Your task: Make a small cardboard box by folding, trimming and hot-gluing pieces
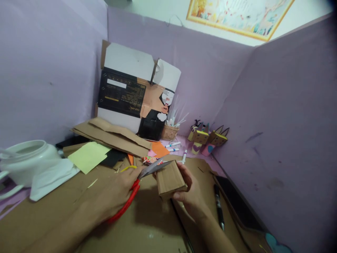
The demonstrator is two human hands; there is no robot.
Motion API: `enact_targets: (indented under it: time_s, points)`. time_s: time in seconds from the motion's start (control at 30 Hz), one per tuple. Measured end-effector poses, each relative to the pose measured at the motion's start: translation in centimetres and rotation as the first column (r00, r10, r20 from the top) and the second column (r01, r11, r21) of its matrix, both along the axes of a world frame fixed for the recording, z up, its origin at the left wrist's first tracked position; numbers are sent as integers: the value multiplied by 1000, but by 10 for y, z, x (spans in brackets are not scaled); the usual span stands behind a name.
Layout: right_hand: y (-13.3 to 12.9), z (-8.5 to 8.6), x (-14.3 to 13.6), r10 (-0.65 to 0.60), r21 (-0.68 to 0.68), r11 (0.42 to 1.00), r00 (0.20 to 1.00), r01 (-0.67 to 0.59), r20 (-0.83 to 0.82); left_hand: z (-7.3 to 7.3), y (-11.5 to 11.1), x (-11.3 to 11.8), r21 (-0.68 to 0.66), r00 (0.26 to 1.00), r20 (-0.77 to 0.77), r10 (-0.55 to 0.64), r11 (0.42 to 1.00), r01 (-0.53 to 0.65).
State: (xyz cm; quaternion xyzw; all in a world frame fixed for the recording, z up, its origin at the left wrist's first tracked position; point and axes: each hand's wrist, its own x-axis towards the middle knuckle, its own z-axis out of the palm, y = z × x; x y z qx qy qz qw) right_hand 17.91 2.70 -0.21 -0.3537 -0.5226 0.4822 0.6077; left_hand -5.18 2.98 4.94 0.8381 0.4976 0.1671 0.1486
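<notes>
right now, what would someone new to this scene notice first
The eye would likely go first to the red-handled scissors in the left hand, their blades by the far edge of the small cardboard box in the right hand. Behind them, a large opened-out carton with black and white panels leans against the lilac wall. Toward the left edge stands a rounded white pot.

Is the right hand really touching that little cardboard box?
Touching. The head view shows the right hand gripping the cardboard box, its thumb on the near side and its fingers around the right side.
</notes>
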Motion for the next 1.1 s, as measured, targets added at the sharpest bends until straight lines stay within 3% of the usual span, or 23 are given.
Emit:
enact_targets:
  time_s: [0.17,0.4,0.63,1.1]
  points:
    - [0,-2,3,-24,46,999,998,21,55,-6,4,-3,6,998,-55,-23,1000,23]
    - [3,-4,11,-12,72,997,994,4,104,1,3,-3,15,991,-125,-42,999,44]
    - [-1,1,12,-23,108,994,977,0,212,-6,4,-4,34,994,-98,-41,998,45]
    - [-3,1,4,-73,166,985,979,42,189,-7,1,-2,23,996,-90,-28,999,31]
